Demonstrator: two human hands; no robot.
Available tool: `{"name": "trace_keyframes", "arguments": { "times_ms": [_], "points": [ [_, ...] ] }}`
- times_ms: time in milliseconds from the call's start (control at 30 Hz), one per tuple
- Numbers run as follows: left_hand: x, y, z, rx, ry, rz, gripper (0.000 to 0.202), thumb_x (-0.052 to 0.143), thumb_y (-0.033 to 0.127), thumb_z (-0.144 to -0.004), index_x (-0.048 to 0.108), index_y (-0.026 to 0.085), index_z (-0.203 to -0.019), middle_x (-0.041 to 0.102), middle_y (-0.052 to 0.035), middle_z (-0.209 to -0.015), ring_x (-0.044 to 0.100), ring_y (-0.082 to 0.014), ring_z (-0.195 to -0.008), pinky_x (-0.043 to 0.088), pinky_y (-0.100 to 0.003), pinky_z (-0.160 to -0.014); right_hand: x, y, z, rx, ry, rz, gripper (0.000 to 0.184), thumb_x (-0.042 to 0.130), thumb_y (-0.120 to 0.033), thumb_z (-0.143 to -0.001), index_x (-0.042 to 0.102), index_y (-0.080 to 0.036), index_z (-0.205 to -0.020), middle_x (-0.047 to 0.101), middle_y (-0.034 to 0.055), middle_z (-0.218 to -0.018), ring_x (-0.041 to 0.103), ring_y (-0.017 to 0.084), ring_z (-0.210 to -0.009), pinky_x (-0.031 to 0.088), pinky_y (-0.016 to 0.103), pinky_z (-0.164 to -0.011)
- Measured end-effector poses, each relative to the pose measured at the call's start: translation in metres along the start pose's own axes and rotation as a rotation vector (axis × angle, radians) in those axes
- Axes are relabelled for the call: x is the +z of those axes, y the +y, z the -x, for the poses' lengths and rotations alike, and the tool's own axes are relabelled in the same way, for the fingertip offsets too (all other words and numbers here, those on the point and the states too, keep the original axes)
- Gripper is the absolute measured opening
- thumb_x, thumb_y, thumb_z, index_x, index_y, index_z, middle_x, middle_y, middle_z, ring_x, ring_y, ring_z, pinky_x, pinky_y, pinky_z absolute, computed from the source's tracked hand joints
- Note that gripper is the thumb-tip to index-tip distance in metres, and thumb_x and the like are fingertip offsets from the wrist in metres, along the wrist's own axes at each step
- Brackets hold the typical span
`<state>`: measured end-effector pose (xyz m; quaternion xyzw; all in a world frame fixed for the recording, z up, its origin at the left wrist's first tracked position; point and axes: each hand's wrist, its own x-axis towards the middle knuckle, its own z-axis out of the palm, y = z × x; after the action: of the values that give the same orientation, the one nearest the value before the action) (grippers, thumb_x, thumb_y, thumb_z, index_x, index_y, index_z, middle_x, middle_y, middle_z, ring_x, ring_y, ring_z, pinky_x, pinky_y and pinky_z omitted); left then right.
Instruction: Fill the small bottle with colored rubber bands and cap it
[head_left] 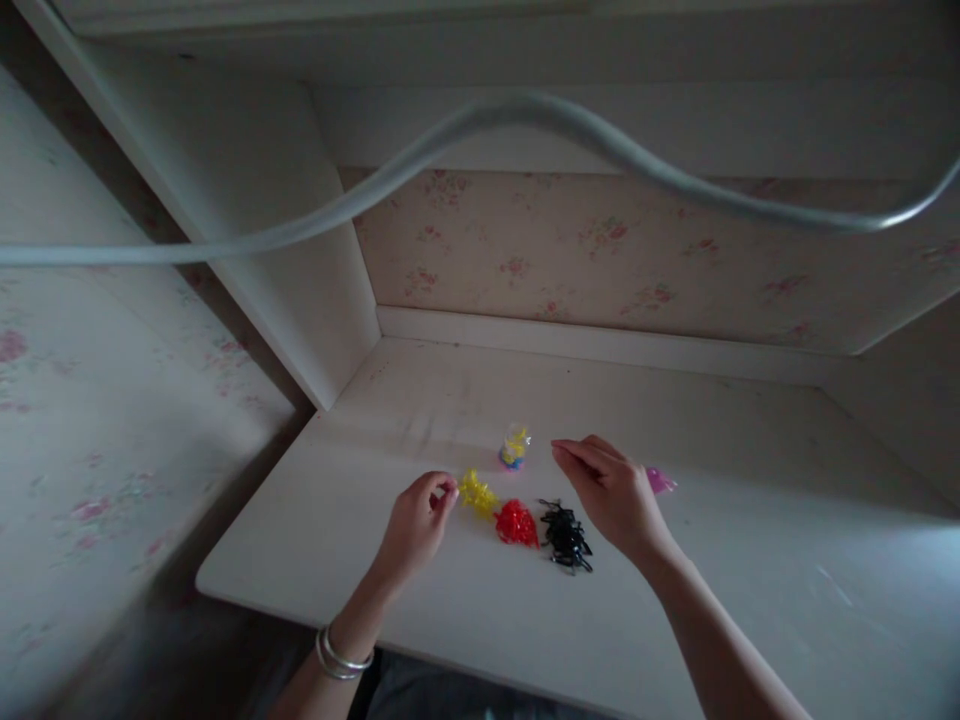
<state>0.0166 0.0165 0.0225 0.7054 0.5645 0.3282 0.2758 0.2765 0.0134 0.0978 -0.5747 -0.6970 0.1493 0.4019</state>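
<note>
My left hand (421, 512) is closed in a pinch, its fingertips just left of a pile of small yellow bands (478, 494). Whatever the pinch holds is too small to make out. My right hand (611, 492) hovers above the desk with thumb and fingers pressed together, and I cannot see what is between them. Right of the yellow pile lie a pile of red bands (516, 523) and a tangled pile of black bands (567, 537). Behind them stands a small clear container (514, 448) with yellow, blue and pink bits inside.
A pink item (660, 481) sits partly hidden behind my right hand. The white desk (300, 530) has side panels, a back wall with floral paper (562, 250) and a shelf overhead. A pale cable (517, 108) crosses the view close to the camera.
</note>
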Motion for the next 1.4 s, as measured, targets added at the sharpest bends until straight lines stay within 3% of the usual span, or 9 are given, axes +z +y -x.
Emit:
{"name": "trace_keyframes", "arguments": {
  "times_ms": [200,333,500,733,867,1033,1267,1400],
  "points": [
    [-0.015,0.056,-0.04,0.131,0.014,0.042,0.009,0.055,0.025,-0.086,0.06,0.02,-0.092,0.068,0.0011,-0.081,0.059,-0.0088,-0.058,0.047,-0.018,-0.059,0.014,0.012,0.056,0.172,-0.113,-0.198,0.032,0.048,-0.041,-0.092,0.071,-0.019,-0.092,0.06,0.0034,-0.077,0.057,0.012,-0.067,0.043,0.021,-0.059],
    [-0.014,0.084,-0.067,0.254,0.036,0.003,0.01,0.057,0.025,-0.087,0.061,0.02,-0.095,0.069,0.0009,-0.087,0.061,-0.0082,-0.06,0.048,-0.018,-0.061,0.019,0.017,0.081,0.261,-0.145,-0.272,0.032,0.049,-0.043,-0.092,0.071,-0.018,-0.09,0.058,0.0031,-0.075,0.053,0.012,-0.063,0.04,0.021,-0.054],
    [-0.001,0.096,-0.087,0.331,0.026,-0.059,0.015,0.06,0.024,-0.085,0.061,0.021,-0.101,0.071,0.0007,-0.094,0.064,-0.0092,-0.065,0.051,-0.02,-0.065,0.015,0.024,0.094,0.307,-0.14,-0.291,0.031,0.051,-0.042,-0.091,0.071,-0.018,-0.088,0.057,0.0028,-0.074,0.051,0.012,-0.062,0.038,0.02,-0.053],
    [0.006,0.097,-0.09,0.337,-0.03,-0.128,0.022,0.055,0.023,-0.088,0.06,0.024,-0.11,0.071,0.0012,-0.103,0.067,-0.011,-0.076,0.052,-0.021,-0.072,0.012,0.036,0.101,0.326,-0.11,-0.288,0.031,0.052,-0.043,-0.09,0.072,-0.018,-0.088,0.055,0.0019,-0.071,0.049,0.011,-0.059,0.037,0.021,-0.052],
    [-0.005,0.092,-0.087,0.271,0.016,-0.105,0.022,0.049,0.032,-0.092,0.062,0.022,-0.108,0.071,-0.0007,-0.101,0.062,-0.01,-0.065,0.049,-0.02,-0.064,0.013,0.037,0.101,0.326,-0.137,-0.277,0.03,0.051,-0.042,-0.09,0.071,-0.019,-0.09,0.057,0.0021,-0.073,0.051,0.011,-0.06,0.038,0.02,-0.052],
    [-0.013,0.064,-0.072,0.151,0.057,-0.085,0.026,0.049,0.039,-0.092,0.063,0.021,-0.104,0.071,-0.0009,-0.093,0.055,-0.009,-0.055,0.045,-0.019,-0.056,0.02,0.025,0.09,0.253,-0.196,-0.202,0.027,0.047,-0.036,-0.092,0.071,-0.022,-0.093,0.062,0.003,-0.082,0.056,0.012,-0.065,0.041,0.02,-0.058],
    [0.0,0.014,-0.033,-0.052,0.014,0.001,0.029,0.049,0.04,-0.089,0.064,0.019,-0.101,0.07,-0.0023,-0.09,0.058,-0.0101,-0.056,0.044,-0.02,-0.053,0.044,-0.011,0.051,0.106,-0.389,0.195,0.029,0.042,-0.028,-0.094,0.069,-0.026,-0.087,0.066,0.0001,-0.082,0.061,0.012,-0.07,0.038,0.021,-0.062],
    [0.009,-0.007,-0.013,-0.171,-0.024,0.072,0.03,0.047,0.041,-0.088,0.065,0.019,-0.098,0.07,-0.0029,-0.088,0.059,-0.0114,-0.056,0.043,-0.02,-0.051,0.066,-0.023,0.027,0.102,-0.506,0.416,0.024,0.044,-0.033,-0.092,0.067,-0.028,-0.091,0.07,0.0004,-0.088,0.065,0.016,-0.074,0.038,0.023,-0.06]
  ]
}}
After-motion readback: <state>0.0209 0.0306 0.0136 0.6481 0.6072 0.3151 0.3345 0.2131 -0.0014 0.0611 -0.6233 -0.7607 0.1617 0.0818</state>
